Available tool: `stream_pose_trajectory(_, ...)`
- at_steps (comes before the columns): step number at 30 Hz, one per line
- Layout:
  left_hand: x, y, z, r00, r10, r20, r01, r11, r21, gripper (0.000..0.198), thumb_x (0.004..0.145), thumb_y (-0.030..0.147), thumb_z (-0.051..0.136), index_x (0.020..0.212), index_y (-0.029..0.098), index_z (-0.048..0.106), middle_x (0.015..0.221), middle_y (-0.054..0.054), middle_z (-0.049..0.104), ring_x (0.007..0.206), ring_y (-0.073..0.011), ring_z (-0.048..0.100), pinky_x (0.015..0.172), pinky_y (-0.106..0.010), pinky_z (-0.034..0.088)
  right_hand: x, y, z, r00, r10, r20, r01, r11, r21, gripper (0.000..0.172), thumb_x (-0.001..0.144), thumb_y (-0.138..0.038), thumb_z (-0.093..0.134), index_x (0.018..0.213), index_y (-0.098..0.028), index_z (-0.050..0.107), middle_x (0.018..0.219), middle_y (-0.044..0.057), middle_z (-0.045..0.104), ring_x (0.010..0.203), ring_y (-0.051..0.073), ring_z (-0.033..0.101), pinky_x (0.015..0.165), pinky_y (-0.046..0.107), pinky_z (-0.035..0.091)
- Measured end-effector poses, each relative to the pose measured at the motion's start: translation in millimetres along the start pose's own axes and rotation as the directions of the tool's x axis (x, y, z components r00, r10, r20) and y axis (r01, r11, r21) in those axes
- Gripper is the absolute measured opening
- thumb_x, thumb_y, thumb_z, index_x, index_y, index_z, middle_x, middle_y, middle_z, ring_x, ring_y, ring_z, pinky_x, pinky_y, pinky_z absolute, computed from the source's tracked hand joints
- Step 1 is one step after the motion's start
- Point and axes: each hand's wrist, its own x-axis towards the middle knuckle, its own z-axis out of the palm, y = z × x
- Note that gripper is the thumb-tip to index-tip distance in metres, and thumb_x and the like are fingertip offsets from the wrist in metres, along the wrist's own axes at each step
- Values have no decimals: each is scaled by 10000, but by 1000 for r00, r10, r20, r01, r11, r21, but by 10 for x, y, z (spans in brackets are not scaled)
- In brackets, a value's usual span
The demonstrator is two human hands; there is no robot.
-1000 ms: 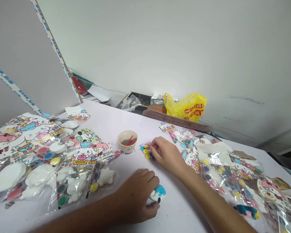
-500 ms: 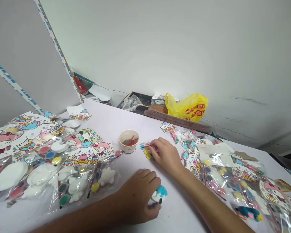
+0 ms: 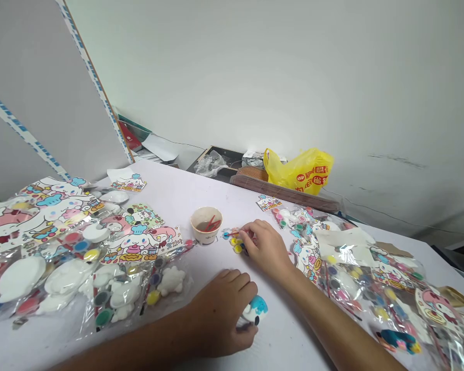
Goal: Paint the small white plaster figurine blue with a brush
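My left hand (image 3: pixel 225 315) is closed around a small white figurine (image 3: pixel 258 305) partly painted blue, with a black spot on it. It rests low over the table near the front, and my fingers hide much of it. My right hand (image 3: pixel 269 251) pinches a thin red paintbrush (image 3: pixel 235 233), whose tip is at a blue paint pot. This pot belongs to a cluster of small paint pots (image 3: pixel 237 247), with yellow ones showing beside my fingers. Left of them stands a paper cup (image 3: pixel 206 238) with murky water and several red sticks inside.
Bagged white figurines with paint pots and picture cards (image 3: pixel 131 252) cover the left of the table. More bagged kits (image 3: pixel 344 281) lie at right, near a painted dark-blue piece (image 3: pixel 398 341). A yellow plastic bag (image 3: pixel 299 170) sits beyond the far edge, against the wall.
Almost nothing differs. My right hand and the brush have shifted very slightly at the paint pots, and the left hand keeps its hold on the figurine.
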Motion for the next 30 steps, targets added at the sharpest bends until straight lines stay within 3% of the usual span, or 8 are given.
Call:
stream_pose_trajectory(7, 2, -11, 17, 1000, 11, -3, -11, 1000, 6, 251, 747, 271, 638, 856, 211, 420, 939, -12, 525, 852, -205, 449, 751, -341, 358, -7, 8, 38, 999, -52, -11, 51, 997, -64, 155, 932, -240, 550, 860, -184, 676, 823, 52, 657, 806, 217, 574, 719, 313, 392)
stream_pose_trajectory(20, 5, 0, -2, 1000, -1, 12, 1, 1000, 4, 246, 753, 277, 629, 873, 214, 424, 959, -16, 530, 873, -210, 455, 763, -340, 361, 27, 52, -16, 999, 27, -19, -24, 993, 115, 184, 910, -241, 547, 747, -192, 618, 717, 14, 614, 722, 183, 558, 663, 280, 380)
stream_pose_trajectory(30, 6, 6, -16, 1000, 1, 23, -1, 1000, 9, 233, 764, 277, 622, 869, 214, 424, 962, -26, 537, 869, -217, 458, 757, -336, 363, 24, 38, 18, 1000, 18, -14, -17, 997, 73, 180, 926, -254, 527, 798, -195, 638, 750, 26, 626, 748, 192, 564, 677, 283, 384)
